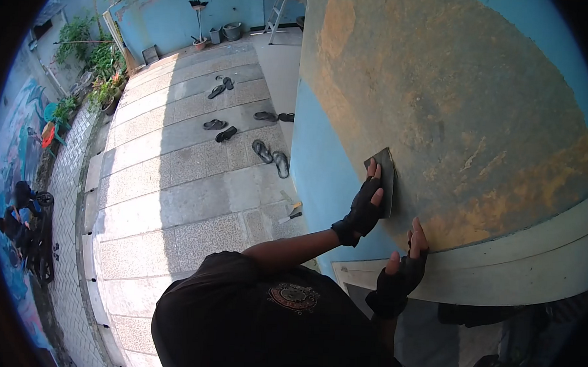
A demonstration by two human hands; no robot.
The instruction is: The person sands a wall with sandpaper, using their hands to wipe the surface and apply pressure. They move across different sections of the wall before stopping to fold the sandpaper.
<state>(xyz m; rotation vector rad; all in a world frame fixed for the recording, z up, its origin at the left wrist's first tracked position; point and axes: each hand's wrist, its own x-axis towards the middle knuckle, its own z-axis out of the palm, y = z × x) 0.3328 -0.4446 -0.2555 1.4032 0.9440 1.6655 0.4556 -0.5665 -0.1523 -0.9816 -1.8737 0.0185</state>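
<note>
Against a wall (441,124) with a large brown and grey patch in its blue paint, my left hand (362,206) holds a dark rectangular sheet (387,184) that looks like sandpaper. Its fingers lie over the sheet, which is pressed to the patch near its lower left edge. My right hand (403,277) is lower and further right, fingers stretched out and resting by the patch's lower border, holding nothing visible. Both hands wear black fingerless gloves. Below the patch runs a pale ledge or frame (501,258).
Two scraper-like tools (291,217) lie on the paved floor by the wall. Several dark sandals (280,163) are scattered beyond them. A stepladder (277,15), a bucket (232,30) and a broom (199,22) stand at the back. A bicycle-like vehicle (39,238) is at far left.
</note>
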